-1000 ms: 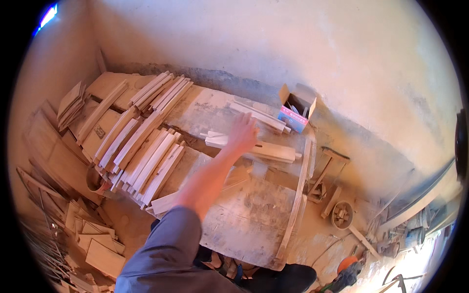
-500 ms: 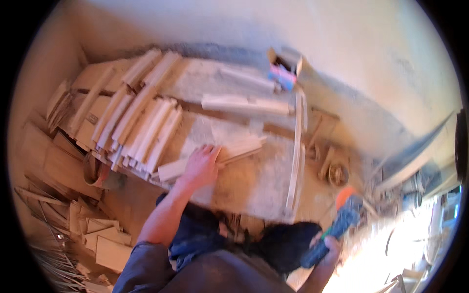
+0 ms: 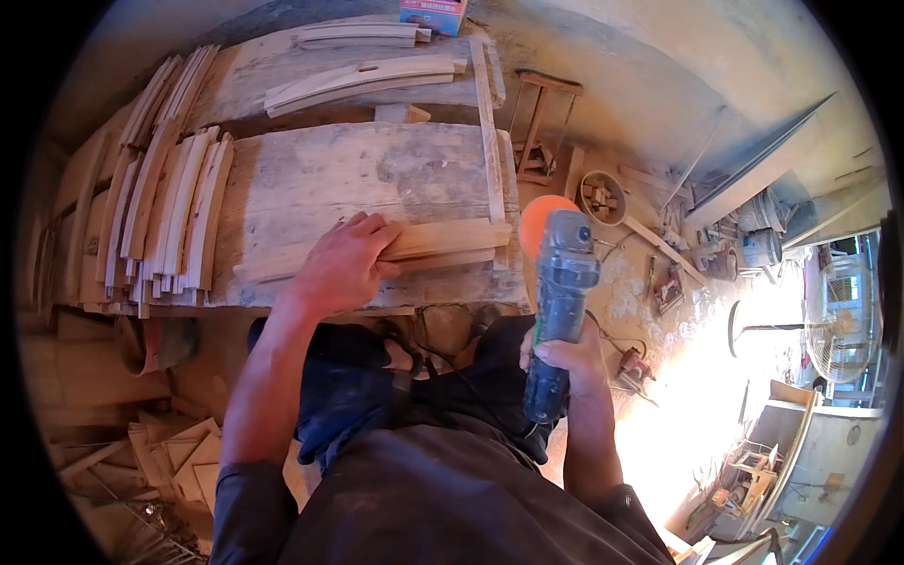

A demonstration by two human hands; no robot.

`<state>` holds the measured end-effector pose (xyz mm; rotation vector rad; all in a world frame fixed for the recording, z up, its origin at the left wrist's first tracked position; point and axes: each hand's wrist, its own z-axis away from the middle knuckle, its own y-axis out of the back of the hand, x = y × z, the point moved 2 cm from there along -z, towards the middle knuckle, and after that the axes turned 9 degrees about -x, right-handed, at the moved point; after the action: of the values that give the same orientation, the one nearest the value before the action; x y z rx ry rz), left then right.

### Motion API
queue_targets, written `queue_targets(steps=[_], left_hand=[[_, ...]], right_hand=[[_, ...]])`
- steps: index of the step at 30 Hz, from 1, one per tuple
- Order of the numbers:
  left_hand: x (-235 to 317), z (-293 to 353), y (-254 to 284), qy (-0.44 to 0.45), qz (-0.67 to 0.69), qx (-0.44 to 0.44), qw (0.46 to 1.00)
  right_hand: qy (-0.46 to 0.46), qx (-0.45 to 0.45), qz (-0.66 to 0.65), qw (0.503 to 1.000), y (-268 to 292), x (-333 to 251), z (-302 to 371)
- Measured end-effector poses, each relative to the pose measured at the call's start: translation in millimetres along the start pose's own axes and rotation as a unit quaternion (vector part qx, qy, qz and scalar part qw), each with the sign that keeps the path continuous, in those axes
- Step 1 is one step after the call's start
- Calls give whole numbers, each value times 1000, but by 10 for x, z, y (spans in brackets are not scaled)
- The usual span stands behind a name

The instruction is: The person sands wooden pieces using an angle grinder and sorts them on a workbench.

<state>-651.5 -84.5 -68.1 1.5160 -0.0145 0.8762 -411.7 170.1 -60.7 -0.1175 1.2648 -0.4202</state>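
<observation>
My right hand [image 3: 573, 355] is wrapped round the dark body of an angle grinder [image 3: 557, 311], held upright off the bench's right end. Its orange disc [image 3: 544, 222] is at the top, close to the end of a pale wooden strip [image 3: 447, 238]. My left hand [image 3: 347, 259] lies over that strip with its fingers curled round it, pressing it on the worn wooden bench [image 3: 311, 179]. Beneath the strip another piece of wood shows along its lower edge; the palm hides the middle of both.
Several wooden strips [image 3: 179, 207] are stacked at the bench's left. Long pieces [image 3: 367, 80] lie on the far board, by a pink and blue box [image 3: 433, 14]. A bucket of offcuts [image 3: 603, 196] stands on the right floor. A standing fan [image 3: 838, 325] is further right.
The grinder has swung in from the right toward the end of the strip and now points upright. My left hand stays on the strip, which now lies more level across the view.
</observation>
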Motion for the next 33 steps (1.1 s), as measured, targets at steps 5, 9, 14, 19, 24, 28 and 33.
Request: queue_targets(steps=[5, 9, 14, 19, 24, 28, 33], left_hand=[[-3, 28, 4, 7, 8, -1, 1000], [-7, 50, 0, 6, 5, 5, 1000], [-2, 34, 8, -7, 1, 7, 1000], [-11, 50, -14, -18, 9, 32, 999], [30, 56, 5, -16, 0, 31, 999], [14, 74, -17, -20, -12, 41, 999], [82, 116, -35, -7, -17, 42, 999]], right_hand=[[-24, -29, 15, 999, 26, 28, -165], [-43, -46, 40, 997, -20, 4, -256], [-59, -55, 33, 996, 91, 85, -245], [-34, -16, 23, 999, 117, 58, -119], [-34, -34, 24, 999, 29, 19, -207], [-51, -38, 58, 996, 28, 38, -221], [-26, -2, 43, 999, 135, 87, -75]])
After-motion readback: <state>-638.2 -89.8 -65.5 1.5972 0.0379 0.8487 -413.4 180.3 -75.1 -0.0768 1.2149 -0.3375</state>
